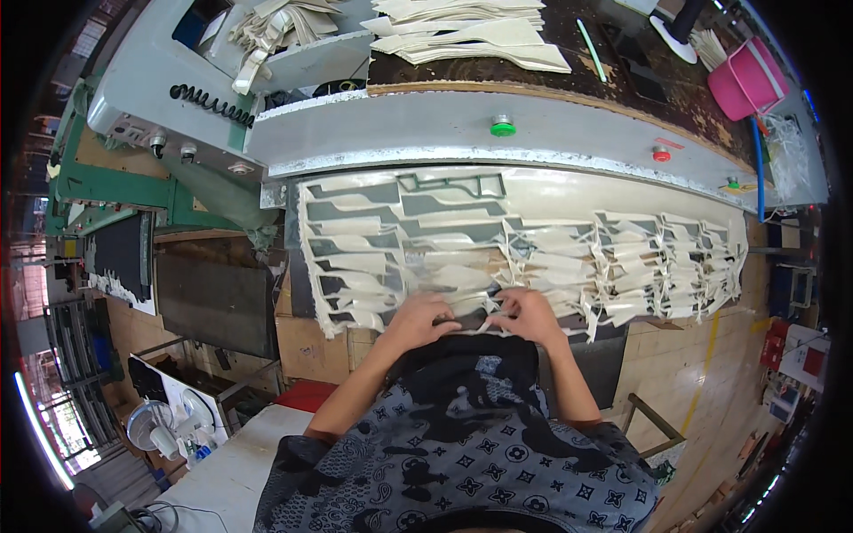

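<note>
A wide cream sheet point(551, 191) lies in front of me, cut through with rows of long, curved openings. Thin webs of the same material stand up and curl around the openings. At the sheet's near edge, my left hand point(421, 320) is bent over it, thumb and fingers apart. Just to its right, my right hand point(528, 316) pinches a narrow cream strip between thumb and fingers. Between the hands some dark surface shows through the sheet. A green, open-framed cutting die point(453, 186) rests on the sheet's far left part.
A grey machine beam point(426, 133) with a green button point(503, 129) and a red button point(661, 155) runs behind the sheet. Stacks of cut cream pieces point(471, 40) and a pink bucket point(748, 80) stand beyond it. A white table point(240, 453) is at lower left.
</note>
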`<state>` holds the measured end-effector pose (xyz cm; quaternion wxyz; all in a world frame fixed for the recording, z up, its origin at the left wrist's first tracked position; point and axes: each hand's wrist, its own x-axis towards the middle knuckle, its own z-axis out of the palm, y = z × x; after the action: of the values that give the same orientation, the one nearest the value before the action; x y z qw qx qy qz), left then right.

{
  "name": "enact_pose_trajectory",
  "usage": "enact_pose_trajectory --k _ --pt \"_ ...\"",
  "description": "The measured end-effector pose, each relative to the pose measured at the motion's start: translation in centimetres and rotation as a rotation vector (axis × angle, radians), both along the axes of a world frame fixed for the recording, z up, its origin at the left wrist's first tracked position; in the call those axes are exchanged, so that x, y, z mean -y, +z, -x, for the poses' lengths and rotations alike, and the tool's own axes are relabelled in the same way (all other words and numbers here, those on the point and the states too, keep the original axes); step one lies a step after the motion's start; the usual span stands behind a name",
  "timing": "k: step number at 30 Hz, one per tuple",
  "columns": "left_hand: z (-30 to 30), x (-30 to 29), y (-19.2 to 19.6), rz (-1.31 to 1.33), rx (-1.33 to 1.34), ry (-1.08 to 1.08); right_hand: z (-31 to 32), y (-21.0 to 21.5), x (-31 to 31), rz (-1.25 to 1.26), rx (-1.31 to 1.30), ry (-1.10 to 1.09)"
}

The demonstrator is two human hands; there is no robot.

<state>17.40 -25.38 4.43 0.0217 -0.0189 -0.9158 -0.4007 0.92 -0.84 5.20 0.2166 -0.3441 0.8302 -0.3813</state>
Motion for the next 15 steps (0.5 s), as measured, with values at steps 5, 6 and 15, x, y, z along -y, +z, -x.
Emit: enact_pose_trajectory --k 5,6,15 --pt "14.6 2.8 1.5 0.152 -0.26 0.221 10.0 -1.5 6.1 0.177 -0.28 -0.408" --pt "17.4 3.1 1.1 0.227 -0.285 0.258 11.8 -2.6 7.1 0.24 -0.384 -0.4" --pt "21.0 5.7 0.5 0.208 -0.038 0.131 14.5 -8.4 11.0 0.137 -0.315 -0.49"
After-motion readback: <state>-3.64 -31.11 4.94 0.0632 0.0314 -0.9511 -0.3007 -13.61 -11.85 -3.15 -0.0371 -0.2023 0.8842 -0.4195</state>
